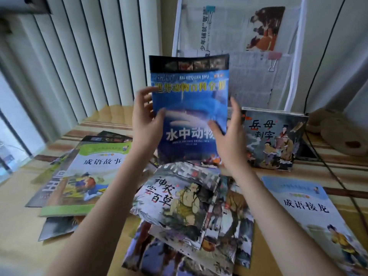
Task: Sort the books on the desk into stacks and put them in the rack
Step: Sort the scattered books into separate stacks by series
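Blue book [190, 108]: held upright above the middle of the desk [18, 232], cover facing the camera, top edge curling slightly forward, lower edge just over the central pile.

Left hand [146, 118]: forearm reaching up from the lower left; thumb lies across the book's left cover edge, fingers spread behind and beside it, gripping that edge.

Right hand [229, 130]: forearm rising from the lower right; thumb pressed on the cover near the right edge, fingers straight along the book's right side, holding it.

Central pile [179, 206]: several picture books lying askew on one another, directly below the held book, between the two forearms.

Green-edged book [85, 176]: flat on the desk at the left, on top of a few darker books.

Pale blue book [310, 212]: flat at the right, apart from the pile.

Square picture book [272, 138]: standing tilted at the back right, just beside the right hand.

Rack [239, 46]: white wire frame against the wall behind the held book, with clipped newspapers in it.

Vertical blinds [79, 56]: at the left rear.
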